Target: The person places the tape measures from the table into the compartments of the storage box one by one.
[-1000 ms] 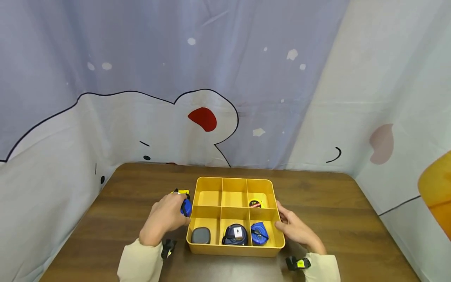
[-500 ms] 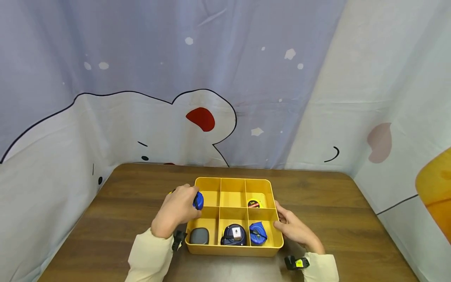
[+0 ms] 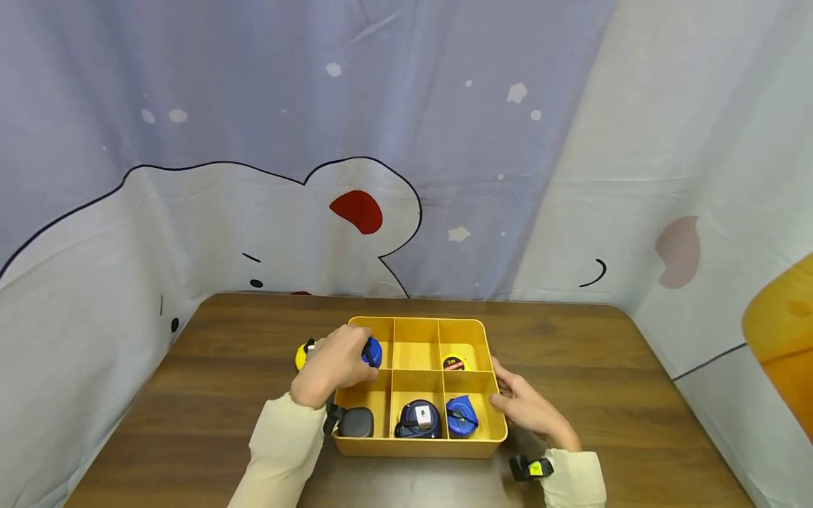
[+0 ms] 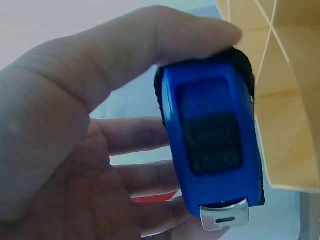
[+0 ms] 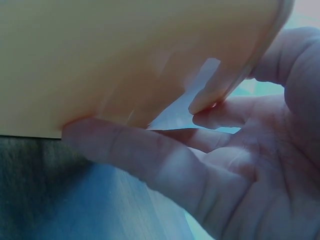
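My left hand [image 3: 336, 363] holds a blue tape measure [image 3: 372, 351] over the back-left compartment of a yellow divided box [image 3: 419, 449]. In the left wrist view, the tape measure [image 4: 210, 135] has black edging and a silver hook at its lower end, with thumb and fingers on either side. My right hand [image 3: 530, 406] rests against the box's right wall, fingers extended along its outer face in the right wrist view. In the front row lie a dark grey rounded case [image 3: 356, 422], a dark navy tape measure [image 3: 419, 419] and another blue tape measure [image 3: 461, 415].
A small yellow tape measure [image 3: 454, 363] marked 2m sits in the back-right compartment. On the wooden table [image 3: 610, 381], left of the box, lies another yellow tape measure [image 3: 301, 355], partly behind the left hand. A printed curtain [image 3: 483, 141] hangs behind the table.
My left hand has carried the blue tape measure up and to the right, from beside the box to over its back-left compartment. The right hand stays at the box's wall.
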`<state>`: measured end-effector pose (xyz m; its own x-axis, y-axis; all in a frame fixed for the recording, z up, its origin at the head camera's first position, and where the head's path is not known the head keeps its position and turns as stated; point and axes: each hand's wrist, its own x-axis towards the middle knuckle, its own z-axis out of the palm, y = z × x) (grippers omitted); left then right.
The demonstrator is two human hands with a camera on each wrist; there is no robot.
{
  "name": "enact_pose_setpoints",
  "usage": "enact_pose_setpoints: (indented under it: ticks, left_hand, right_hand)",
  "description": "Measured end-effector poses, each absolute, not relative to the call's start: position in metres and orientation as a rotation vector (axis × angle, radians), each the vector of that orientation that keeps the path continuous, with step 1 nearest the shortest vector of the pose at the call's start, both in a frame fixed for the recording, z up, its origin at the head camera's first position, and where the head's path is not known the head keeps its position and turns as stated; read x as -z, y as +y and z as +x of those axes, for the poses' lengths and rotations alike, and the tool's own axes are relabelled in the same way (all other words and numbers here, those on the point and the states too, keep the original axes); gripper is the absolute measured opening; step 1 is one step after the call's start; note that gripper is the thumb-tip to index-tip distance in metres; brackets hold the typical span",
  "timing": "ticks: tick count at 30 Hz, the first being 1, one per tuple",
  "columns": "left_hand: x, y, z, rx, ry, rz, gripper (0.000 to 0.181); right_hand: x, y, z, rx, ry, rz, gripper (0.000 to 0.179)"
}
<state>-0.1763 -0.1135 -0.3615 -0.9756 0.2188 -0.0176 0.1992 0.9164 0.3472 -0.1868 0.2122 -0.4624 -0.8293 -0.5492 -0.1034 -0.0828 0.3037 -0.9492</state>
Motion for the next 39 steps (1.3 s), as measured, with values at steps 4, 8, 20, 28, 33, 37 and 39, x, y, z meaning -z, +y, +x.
enact_pose_setpoints:
  ticks: [4,8,20,28,33,37,39]
  left_hand:
    - [0.364,-0.106,-0.182,-0.536,3.010,0.353,0.036]
    - [0.366,-0.096,-0.187,-0.464,3.013,0.421,0.039]
    - [0.374,-0.069,-0.210,-0.420,3.008,0.526,0.044]
    - [0.381,-0.055,-0.221,-0.479,3.044,0.514,0.042]
    - [0.388,-0.049,-0.228,-0.492,3.013,0.486,0.041]
    - [0.392,-0.044,-0.233,-0.456,3.019,0.480,0.041]
    - [0.394,-0.043,-0.235,-0.439,3.020,0.471,0.040]
  right_hand:
    - [0.462,0.211,-0.186,1.553,2.151,-0.565,0.068]
    - [0.461,0.211,-0.186,1.566,2.137,-0.564,0.069]
    - [0.460,0.212,-0.187,1.570,2.130,-0.542,0.068]
    - [0.460,0.210,-0.185,1.583,2.106,-0.541,0.069]
    - [0.461,0.210,-0.186,1.549,2.157,-0.559,0.069]
    - [0.463,0.210,-0.186,1.554,2.150,-0.552,0.068]
    - [0.462,0.210,-0.186,1.571,2.131,-0.541,0.067]
